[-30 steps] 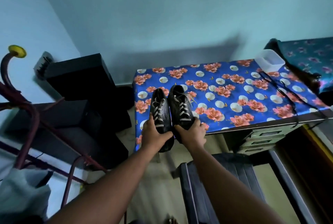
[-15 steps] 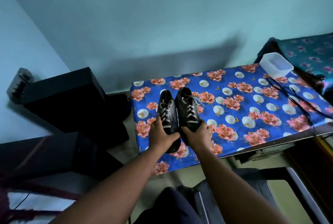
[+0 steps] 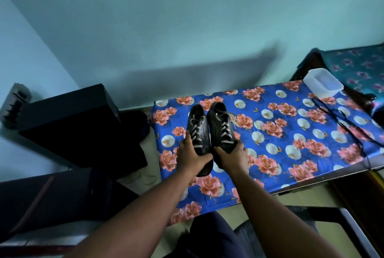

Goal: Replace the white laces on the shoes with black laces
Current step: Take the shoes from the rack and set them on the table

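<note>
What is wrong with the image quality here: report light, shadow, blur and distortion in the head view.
Head view: dim, blue-tinted light; a broad soft shadow falls on the pale wall behind the floral blue tablecloth; wide-angle bending tilts the table edge and stretches the forearms; the pair of black shoes with white laces, held by the left hand and right hand, is fairly sharp; the corners are softer.

Dim bluish light, soft wall shadow, wide-angle bending and blur at edges.

Both arms extended forward; left hand (image 3: 192,157) and right hand (image 3: 233,158) curled, each gripping.
</note>
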{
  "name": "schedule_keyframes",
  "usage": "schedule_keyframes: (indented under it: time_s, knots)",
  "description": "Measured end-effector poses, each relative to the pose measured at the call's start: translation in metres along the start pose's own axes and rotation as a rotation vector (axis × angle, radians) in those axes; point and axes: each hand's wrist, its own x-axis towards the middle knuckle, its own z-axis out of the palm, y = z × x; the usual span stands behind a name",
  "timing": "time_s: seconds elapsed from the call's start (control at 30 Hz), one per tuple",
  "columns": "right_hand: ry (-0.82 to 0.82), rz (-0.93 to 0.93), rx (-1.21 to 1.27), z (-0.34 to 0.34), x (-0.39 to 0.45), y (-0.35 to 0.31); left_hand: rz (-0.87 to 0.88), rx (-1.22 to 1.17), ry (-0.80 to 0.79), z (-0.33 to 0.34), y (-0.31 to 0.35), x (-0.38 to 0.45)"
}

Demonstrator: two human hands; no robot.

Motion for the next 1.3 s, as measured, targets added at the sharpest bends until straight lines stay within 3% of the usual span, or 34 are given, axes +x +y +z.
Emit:
schedule_keyframes:
  time_s: [0.5,0.93,1.1,1.3]
  knots:
    - [-0.012,-0.046,-0.071,-0.021,0.073,-0.002,0.020,-0.060,0.026,0.047,0.022,0.055]
    - [-0.187,-0.172,-0.124,-0.060,0.297,0.048,-0.117,-0.097,0.208,0.202,0.095,0.165]
    - [-0.216,-0.221,-0.141,-0.072,0.338,0.077,-0.133,-0.117,0.248,0.258,0.080,0.198]
    - [-0.183,-0.379,-0.160,-0.059,0.370,0.122,-0.031,-0.111,0.269,0.295,0.060,0.208]
